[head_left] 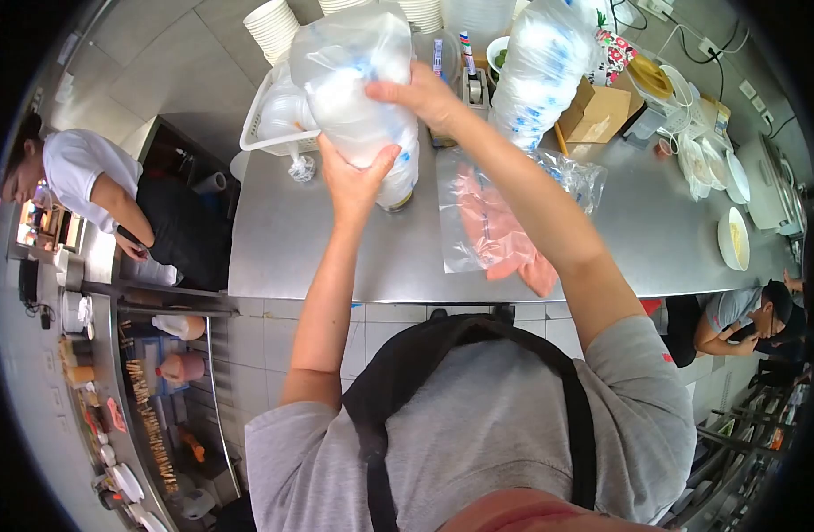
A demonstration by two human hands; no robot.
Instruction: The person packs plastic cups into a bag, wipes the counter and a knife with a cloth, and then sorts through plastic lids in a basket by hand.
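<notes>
Both hands are around a tall stack of clear plastic lids or containers point(358, 66) wrapped in a plastic sleeve with blue print. My left hand point(355, 173) grips its lower near side, thumb pressed on the wrap. Higher up on the right, my right hand point(424, 99) clasps it, thumb across the front. The exact kind of container is blurred by the wrap. A similar wrapped stack point(541, 75) stands upright to the right. Left of my hands is a white basket point(263, 142) with bagged clear items.
Stacked paper bowls point(272, 31) line the back of the steel table point(398, 266). A clear bag with pink cloth-like contents point(491, 222) lies right of centre. Farther right are a cardboard box point(595, 111) and a white bowl point(733, 239). Other people point(92, 173) stand at both sides.
</notes>
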